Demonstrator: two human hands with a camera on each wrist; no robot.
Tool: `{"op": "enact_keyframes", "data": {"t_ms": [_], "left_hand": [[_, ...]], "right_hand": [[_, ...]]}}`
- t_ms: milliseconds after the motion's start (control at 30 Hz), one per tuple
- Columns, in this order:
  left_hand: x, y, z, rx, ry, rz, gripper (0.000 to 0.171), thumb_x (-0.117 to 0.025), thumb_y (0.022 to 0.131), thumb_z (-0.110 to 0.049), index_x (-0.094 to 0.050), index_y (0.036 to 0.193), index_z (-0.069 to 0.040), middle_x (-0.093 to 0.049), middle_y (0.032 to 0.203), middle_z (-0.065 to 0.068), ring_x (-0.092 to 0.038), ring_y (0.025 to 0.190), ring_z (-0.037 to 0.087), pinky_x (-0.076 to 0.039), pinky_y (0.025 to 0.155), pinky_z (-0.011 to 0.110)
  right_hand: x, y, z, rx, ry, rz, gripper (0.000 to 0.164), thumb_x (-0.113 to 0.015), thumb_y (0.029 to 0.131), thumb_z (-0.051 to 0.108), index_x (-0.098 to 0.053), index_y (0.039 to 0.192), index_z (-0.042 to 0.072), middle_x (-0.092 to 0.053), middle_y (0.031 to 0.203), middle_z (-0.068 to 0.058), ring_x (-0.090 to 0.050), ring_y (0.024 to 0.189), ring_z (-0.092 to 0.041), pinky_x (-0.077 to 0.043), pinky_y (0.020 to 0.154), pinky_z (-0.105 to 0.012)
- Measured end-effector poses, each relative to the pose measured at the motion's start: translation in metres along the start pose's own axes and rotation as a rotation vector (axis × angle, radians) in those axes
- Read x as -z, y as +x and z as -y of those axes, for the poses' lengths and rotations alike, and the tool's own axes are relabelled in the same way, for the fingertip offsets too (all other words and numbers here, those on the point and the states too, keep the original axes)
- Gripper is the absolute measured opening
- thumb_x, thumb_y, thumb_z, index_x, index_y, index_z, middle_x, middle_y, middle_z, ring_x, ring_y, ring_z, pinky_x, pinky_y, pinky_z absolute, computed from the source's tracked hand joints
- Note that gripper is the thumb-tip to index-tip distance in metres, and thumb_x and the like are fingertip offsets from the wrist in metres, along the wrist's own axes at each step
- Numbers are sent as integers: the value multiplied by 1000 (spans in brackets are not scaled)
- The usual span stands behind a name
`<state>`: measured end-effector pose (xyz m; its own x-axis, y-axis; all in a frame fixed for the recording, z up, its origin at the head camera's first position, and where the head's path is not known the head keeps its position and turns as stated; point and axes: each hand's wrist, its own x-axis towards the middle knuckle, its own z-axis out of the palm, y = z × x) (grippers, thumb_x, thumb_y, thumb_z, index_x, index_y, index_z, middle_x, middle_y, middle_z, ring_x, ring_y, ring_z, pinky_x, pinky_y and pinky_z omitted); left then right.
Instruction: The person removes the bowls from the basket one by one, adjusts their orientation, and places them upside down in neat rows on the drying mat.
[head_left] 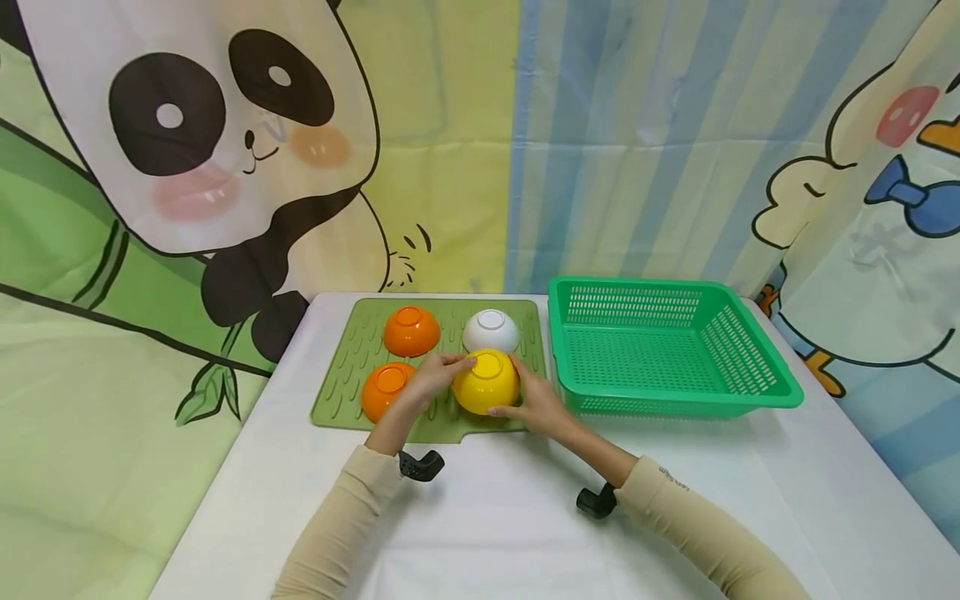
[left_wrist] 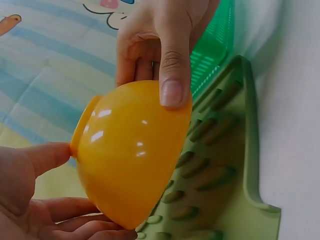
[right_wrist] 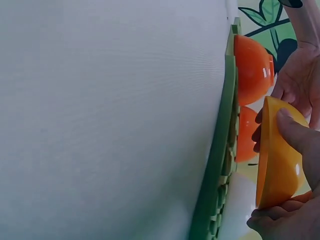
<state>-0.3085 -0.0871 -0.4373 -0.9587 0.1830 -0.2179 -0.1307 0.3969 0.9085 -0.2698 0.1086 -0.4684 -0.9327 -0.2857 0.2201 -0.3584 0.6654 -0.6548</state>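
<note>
Upside down over the front right of a green drying mat (head_left: 430,432), a yellow bowl (head_left: 483,392) is held between both hands. My left hand (head_left: 431,377) has its thumb at the foot ring and its fingers by the rim, as the left wrist view shows. From the other side my right hand (head_left: 542,405) grips the bowl, thumb on the outer wall near the rim. Two orange bowls, one at the back (head_left: 412,333) and one in front (head_left: 384,393), sit upside down left of the hands. Behind the yellow bowl is an upturned white bowl (head_left: 491,332).
A green plastic basket (head_left: 675,400) with slotted walls stands on the white table (head_left: 495,533), just right of the mat. A printed curtain (head_left: 465,167) hangs behind the table. Black wrist cameras jut from the left sleeve (head_left: 422,466) and the right sleeve (head_left: 596,502).
</note>
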Motion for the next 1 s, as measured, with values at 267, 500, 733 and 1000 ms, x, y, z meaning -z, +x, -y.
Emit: {"op": "enact_keyframes", "data": {"t_ms": [267,500,733,1000], "left_hand": [[-8,5,10,14,71,14,56,-56,86,-41,-50,127,-3,-45,133,15,-37,125,30,-30,103,48],[-13,8,15,12,66,20,55,-53,88,-40,-49,128,-2,-49,130,15,-40,124,28,-32,103,46],[-14,9,16,9,114,16,57,-50,89,-43,-47,130,-3,-47,131,14,-40,124,28,-33,102,46],[-16,8,16,-4,170,13,57,-49,89,-44,-47,130,-5,-47,132,13,-40,124,27,-34,102,45]], "right_hand": [[-7,-1,-12,-39,29,40,99,-77,65,40,-24,141,3,-39,138,-15,-42,122,-28,-36,101,-43],[-8,3,-20,-63,71,65,100,-78,63,37,-25,140,3,-42,135,-16,-43,121,-27,-36,101,-41],[-6,7,-22,-57,65,77,100,-80,63,34,-25,140,1,-41,135,-19,-42,121,-30,-36,101,-43],[-5,8,-26,-36,46,84,99,-80,63,32,-26,139,-1,-40,135,-20,-43,120,-32,-37,99,-45]]}}
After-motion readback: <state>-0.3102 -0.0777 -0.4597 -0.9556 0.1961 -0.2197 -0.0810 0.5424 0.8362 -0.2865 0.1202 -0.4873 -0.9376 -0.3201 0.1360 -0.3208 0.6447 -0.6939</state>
